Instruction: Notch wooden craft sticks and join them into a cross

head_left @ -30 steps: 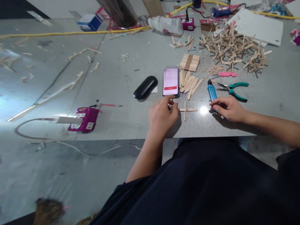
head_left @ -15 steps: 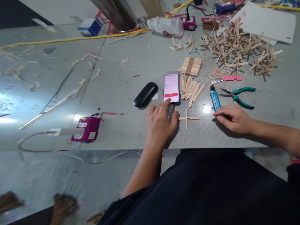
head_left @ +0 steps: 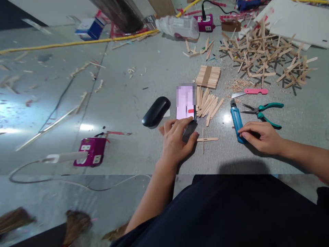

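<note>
My left hand (head_left: 176,139) lies with fingers stretched over the lower end of a phone (head_left: 182,109). Its index fingertip touches the phone near the bottom of the lit screen. Just right of my left thumb, two flat wooden sticks form a cross (head_left: 203,139) on the table. My right hand (head_left: 259,135) has its fingers curled, thumb and index fingertips pinched at the lower edge of a blue tube with a dark cap (head_left: 236,120), which lies on the table. Loose craft sticks (head_left: 208,104) and a paper-banded stick bundle (head_left: 208,76) lie beyond.
Green-handled pliers (head_left: 262,111) and a pink-handled knife (head_left: 255,91) lie beyond my right hand. A pile of joined sticks (head_left: 262,55) is at the back right. A black case (head_left: 156,111), a purple power adapter (head_left: 89,152) and a plastic bottle (head_left: 180,27) stand around.
My left index finger has shifted to the right along the phone's lower end, and the screen looks different. My right fingers have drawn back to the blue tube's edge, leaving more of it showing.
</note>
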Motion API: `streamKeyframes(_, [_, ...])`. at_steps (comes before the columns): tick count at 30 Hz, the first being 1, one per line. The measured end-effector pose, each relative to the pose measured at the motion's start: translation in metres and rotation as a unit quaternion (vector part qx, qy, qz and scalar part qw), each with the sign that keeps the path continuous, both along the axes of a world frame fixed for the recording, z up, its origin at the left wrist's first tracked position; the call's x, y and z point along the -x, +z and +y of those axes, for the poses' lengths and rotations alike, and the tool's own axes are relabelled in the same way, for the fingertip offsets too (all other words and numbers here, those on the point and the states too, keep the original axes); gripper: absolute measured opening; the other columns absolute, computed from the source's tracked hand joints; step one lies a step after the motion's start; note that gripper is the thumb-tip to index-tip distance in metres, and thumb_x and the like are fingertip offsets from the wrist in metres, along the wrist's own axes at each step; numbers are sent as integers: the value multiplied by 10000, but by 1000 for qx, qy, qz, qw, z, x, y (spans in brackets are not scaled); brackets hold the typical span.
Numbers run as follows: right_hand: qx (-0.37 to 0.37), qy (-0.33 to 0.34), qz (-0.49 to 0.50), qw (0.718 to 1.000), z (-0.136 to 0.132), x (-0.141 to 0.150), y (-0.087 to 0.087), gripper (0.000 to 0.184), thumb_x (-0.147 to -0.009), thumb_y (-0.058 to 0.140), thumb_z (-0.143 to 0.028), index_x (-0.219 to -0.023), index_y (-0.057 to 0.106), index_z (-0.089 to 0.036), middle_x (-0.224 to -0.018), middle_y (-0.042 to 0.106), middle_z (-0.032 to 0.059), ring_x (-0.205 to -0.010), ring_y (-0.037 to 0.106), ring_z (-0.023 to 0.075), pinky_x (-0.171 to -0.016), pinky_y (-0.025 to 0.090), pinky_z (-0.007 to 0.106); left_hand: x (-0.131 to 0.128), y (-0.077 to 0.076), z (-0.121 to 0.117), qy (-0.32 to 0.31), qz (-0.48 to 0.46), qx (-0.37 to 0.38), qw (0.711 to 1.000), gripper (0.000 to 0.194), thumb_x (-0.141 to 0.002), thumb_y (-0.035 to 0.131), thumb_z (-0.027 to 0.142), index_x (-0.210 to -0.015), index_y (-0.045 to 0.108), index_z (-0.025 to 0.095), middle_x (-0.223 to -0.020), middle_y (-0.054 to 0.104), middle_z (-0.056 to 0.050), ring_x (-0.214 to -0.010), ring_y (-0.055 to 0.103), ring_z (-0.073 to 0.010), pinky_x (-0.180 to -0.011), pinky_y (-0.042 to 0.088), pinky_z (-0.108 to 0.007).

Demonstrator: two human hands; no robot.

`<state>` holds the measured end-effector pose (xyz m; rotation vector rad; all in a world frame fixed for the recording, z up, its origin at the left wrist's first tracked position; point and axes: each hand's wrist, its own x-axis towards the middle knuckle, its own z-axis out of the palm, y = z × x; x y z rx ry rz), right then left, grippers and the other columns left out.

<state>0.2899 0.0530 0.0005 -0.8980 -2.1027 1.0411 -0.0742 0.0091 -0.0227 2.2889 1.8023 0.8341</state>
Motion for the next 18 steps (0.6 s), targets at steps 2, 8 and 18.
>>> streamKeyframes(2, [3,-4,3,1000,2,-1,-1,203,-1122,665,-297,-1148,859,-243,-985,862,64,-829,800,217,-738,607,385,0,0,1,2,-7,-3,1000,428,-1057,732,378,-1480,695,319,-1351,842,-78,-1255,644,-391,-1089,411,-566])
streamKeyframes(8, [6,-13,3,1000,6,-1,-1,196,-1118,669,-290,-1128,860,-247,-966,863,58,-834,807,214,-758,633,380,0,0,5,21,-29,-12,999,333,-1072,700,331,-1401,733,296,-1264,859,-80,-1185,671,-367,-1056,426,-557])
streamKeyframes(18, [-4,-33,6,999,11,-2,-3,200,-1118,670,-316,-1108,860,-254,-941,859,55,-809,801,214,-768,648,390,1,1,0,-7,-48,-14,999,378,-1038,738,331,-1416,743,333,-1264,876,-64,-1209,703,-374,-1058,434,-578])
